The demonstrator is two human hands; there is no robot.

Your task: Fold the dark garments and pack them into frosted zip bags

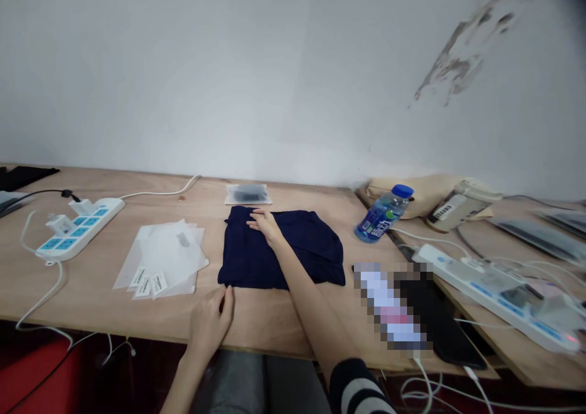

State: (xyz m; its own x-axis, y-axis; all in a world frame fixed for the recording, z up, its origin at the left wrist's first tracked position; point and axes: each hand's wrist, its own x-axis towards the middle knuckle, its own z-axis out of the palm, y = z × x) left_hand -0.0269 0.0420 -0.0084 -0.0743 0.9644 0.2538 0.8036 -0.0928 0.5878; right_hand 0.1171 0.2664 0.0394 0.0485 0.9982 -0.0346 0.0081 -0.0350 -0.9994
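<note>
A dark navy folded garment (311, 246) lies flat on the wooden table (256, 316) in front of me. My right hand (264, 223) reaches across it and rests flat on its far left part, fingers stretched out. My left hand (210, 322) is at the garment's near left corner, fingers bent and pinching the cloth edge against the table.
A stack of clear plastic bags (162, 258) lies left of the garment, a white power strip (77, 228) further left. A bagged dark item (248, 193) sits behind. A water bottle (383, 214), a phone (434, 319) and another power strip (494, 295) are on the right.
</note>
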